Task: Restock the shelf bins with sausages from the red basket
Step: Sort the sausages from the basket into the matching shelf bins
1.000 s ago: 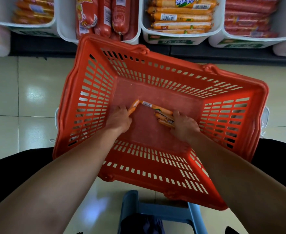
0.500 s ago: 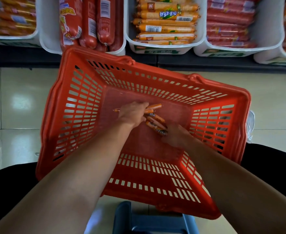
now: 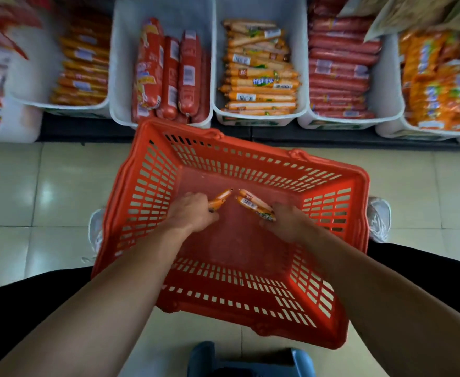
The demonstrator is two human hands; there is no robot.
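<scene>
Tiled floor (image 3: 46, 186) carries the red basket (image 3: 250, 151), my landmark. Inside it, my left hand (image 3: 193, 213) is curled round one or two orange sausages (image 3: 219, 201); my right hand (image 3: 288, 224) grips a small sausage bundle (image 3: 253, 204), and the ends nearly meet. No loose sausages show elsewhere in the basket, so I judge pickup nearly complete. Remaining: transfer to the shelf bins (image 3: 258, 118) just beyond the basket's far rim.

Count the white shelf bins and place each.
6, left to right beyond the red basket: blurred bin cut by the frame; thin orange sausage bin; fat red sausage bin; pale orange sausage bin; thin red sausage bin; orange pack bin. Others may lie out of frame.
</scene>
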